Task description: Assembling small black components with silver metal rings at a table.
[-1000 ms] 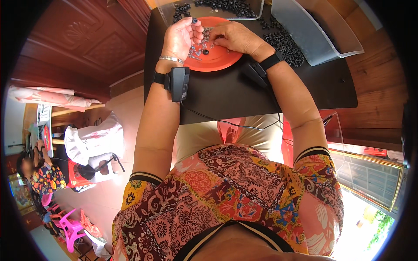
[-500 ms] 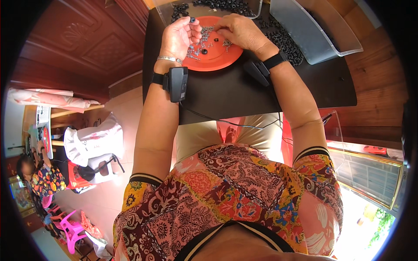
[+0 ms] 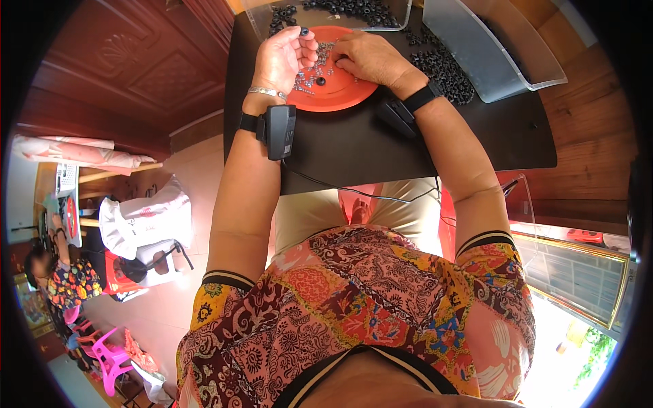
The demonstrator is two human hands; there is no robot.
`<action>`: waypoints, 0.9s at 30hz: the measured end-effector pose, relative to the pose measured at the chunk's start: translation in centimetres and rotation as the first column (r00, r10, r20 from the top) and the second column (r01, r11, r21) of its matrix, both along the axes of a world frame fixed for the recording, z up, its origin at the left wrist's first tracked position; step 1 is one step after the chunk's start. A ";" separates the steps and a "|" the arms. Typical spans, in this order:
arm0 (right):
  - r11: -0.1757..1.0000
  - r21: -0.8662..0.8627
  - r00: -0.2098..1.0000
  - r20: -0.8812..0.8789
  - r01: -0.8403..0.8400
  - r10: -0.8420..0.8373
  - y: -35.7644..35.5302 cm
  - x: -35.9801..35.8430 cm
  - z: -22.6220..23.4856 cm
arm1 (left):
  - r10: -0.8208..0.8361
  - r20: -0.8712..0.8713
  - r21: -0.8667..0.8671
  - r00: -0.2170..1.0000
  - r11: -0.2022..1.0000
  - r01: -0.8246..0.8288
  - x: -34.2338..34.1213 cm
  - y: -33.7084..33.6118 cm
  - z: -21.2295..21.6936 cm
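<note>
A small round black part (image 3: 304, 31) is pinched between the thumb and finger of my left hand (image 3: 277, 60), which is held palm up over the left side of a round red plate (image 3: 320, 103). Many tiny silver metal pieces (image 3: 304, 83) are scattered on the plate. Among them lies a loose black round part (image 3: 320, 81) with a hole. My right hand (image 3: 373, 57) is palm down over the plate's right side, its fingers curled together at the surface. Whatever they may grip is hidden beneath them.
A clear plastic tray (image 3: 381, 28) of black parts stands behind the plate. To the right, a heap of black parts (image 3: 445, 71) lies beside a translucent bin (image 3: 490, 61) on the dark table (image 3: 340, 153). A cable (image 3: 354, 189) hangs along the front edge. A person (image 3: 71, 282) sits far left.
My right hand has dropped a little toward the plate's middle and now covers the spot where a small black piece lay. My left hand has barely moved and still holds its black part.
</note>
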State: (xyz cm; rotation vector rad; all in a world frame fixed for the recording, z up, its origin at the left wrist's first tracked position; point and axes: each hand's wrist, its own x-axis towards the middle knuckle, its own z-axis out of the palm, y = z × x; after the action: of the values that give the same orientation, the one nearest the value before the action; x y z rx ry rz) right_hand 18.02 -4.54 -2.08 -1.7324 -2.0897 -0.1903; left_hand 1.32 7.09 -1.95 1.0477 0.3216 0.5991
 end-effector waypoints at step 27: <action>0.971 0.169 0.483 -0.844 -0.168 0.231 -1.7 -1.2 3.8 | -0.244 0.097 0.042 0.965 0.970 0.241 0.6 -2.1 0.5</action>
State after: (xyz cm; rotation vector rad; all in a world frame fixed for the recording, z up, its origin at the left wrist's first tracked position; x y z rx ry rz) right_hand 16.81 -6.20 1.71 -1.1135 -1.4332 0.5834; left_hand 1.92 4.98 -1.43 1.0624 0.0924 0.4353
